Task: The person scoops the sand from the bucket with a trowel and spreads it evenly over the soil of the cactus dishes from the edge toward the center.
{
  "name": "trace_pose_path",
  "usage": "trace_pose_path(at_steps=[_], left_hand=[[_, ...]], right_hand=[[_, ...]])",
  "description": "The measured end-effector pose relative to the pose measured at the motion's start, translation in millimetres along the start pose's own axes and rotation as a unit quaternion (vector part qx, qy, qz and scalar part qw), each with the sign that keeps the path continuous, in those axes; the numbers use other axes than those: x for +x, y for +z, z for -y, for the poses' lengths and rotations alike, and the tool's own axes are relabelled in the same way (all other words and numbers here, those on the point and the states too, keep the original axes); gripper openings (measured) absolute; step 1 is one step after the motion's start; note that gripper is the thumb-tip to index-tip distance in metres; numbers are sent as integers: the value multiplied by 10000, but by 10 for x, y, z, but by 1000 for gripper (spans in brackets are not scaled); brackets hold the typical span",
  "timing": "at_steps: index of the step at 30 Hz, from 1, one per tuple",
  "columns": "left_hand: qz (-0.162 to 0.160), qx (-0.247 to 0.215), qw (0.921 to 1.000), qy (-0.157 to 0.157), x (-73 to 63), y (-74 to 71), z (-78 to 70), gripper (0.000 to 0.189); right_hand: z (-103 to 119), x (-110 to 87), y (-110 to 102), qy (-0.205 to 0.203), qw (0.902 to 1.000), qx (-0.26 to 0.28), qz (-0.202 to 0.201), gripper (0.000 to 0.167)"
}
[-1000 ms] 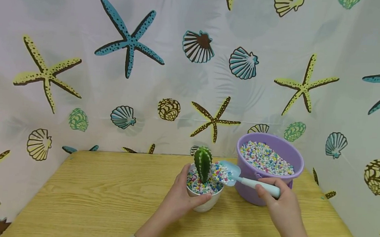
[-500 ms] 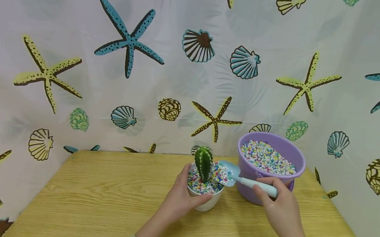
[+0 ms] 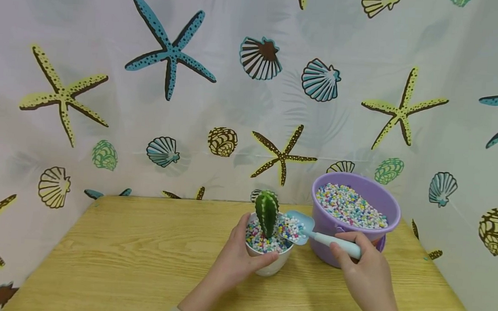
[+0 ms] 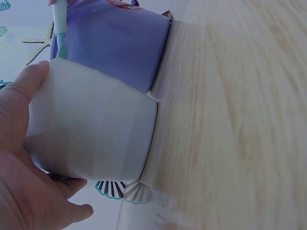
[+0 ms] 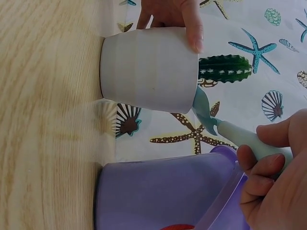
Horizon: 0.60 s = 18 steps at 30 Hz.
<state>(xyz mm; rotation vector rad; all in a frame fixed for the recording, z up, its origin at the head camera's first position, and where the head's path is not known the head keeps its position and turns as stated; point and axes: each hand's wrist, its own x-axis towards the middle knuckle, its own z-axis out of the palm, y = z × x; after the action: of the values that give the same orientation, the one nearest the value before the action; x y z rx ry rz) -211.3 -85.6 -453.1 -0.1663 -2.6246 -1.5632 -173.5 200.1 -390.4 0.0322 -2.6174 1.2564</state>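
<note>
A white pot [image 3: 273,266] stands upright on the table, holding a green cactus [image 3: 266,214] and small multicoloured pellets [image 3: 264,244]. My left hand [image 3: 242,257] grips the pot from the left, thumb across its front; the left wrist view shows fingers [image 4: 72,187] on its other side. With my right hand [image 3: 366,265] I hold a pale blue hand trowel [image 3: 337,244] by its handle. The trowel's blade sits over the pot's right rim, loaded with pellets beside the cactus. In the right wrist view the blade's back [image 5: 204,108] is against the rim.
A purple bucket [image 3: 326,250] stands just right of the pot, behind the trowel handle, with many similar pellets [image 3: 348,207] inside. The wooden table [image 3: 140,253] extends to the left. A patterned cloth [image 3: 235,102] with starfish and shells hangs behind and at both sides.
My right hand and the trowel handle have shifted very slightly left. The left hand, pot and cactus stay nearly in place.
</note>
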Motion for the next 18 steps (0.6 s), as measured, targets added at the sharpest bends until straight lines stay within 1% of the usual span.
trace_pose_path(at_steps=[8,16,18], left_hand=[[-127,26,9999,50,-12,11,-8,126],[-448,46,9990,-36,-47,75,-39,127],[-487,45,9988,-71,-55,89,-44,128]], right_hand=[[15,-32,33,-479,9982,-249,-259,26],[44,-50,67,-715,9955,-418,-460,21],[50,-53,77,-750,9949,-457,-502,20]])
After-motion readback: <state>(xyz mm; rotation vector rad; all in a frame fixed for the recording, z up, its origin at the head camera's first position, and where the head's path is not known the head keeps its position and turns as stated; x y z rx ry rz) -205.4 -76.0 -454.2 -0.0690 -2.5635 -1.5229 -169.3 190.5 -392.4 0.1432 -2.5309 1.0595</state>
